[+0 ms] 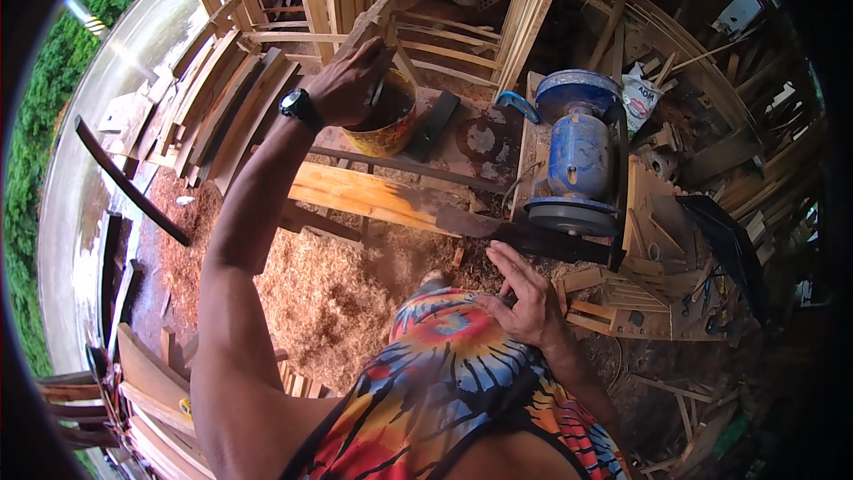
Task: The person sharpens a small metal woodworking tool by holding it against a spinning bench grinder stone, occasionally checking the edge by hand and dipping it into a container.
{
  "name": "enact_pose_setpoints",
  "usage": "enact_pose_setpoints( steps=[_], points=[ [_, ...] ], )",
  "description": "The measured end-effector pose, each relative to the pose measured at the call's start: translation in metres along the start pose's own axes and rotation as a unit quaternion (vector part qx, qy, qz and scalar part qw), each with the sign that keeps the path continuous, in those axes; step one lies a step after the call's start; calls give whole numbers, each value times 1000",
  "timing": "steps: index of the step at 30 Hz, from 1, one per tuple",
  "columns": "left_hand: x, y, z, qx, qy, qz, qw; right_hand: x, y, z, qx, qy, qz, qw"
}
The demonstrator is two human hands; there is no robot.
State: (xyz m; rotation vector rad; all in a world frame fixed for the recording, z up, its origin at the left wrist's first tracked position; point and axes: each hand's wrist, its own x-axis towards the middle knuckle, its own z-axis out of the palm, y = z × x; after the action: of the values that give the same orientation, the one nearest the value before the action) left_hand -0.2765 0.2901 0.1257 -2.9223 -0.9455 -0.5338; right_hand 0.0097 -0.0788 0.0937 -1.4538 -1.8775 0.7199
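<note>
My left arm, with a black watch at the wrist, reaches over a yellow bucket [380, 137]. My left hand [349, 80] is closed at the bucket's rim, its fingers bent down; what they grip is hidden. Right behind it a rough pale piece of wood [371, 20] slants up. My right hand [526, 295] is held in front of my body, fingers stretched out and empty. Its fingertips come close to a dark flat piece [533, 236]; I cannot tell whether they touch. To its left lies a pale orange board [364, 196].
A blue motor [582, 156] with a dark wheel [573, 219] stands at right. Beside the bucket lies a dark block [434, 124]. Wood shavings [324, 302] cover the ground. Stacked planks [213, 107] are at left, a white sack [640, 98] and scrap wood at right.
</note>
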Motion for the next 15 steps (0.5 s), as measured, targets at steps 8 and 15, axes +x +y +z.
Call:
enact_pose_setpoints(
  steps=[8,15],
  points=[
    [10,10,-18,28,-17,27,999,0,-4,0,21,-3,22,1000],
    [1,-17,3,-36,6,-52,998,-1,0,4,-12,12,-13,1000]
  ],
)
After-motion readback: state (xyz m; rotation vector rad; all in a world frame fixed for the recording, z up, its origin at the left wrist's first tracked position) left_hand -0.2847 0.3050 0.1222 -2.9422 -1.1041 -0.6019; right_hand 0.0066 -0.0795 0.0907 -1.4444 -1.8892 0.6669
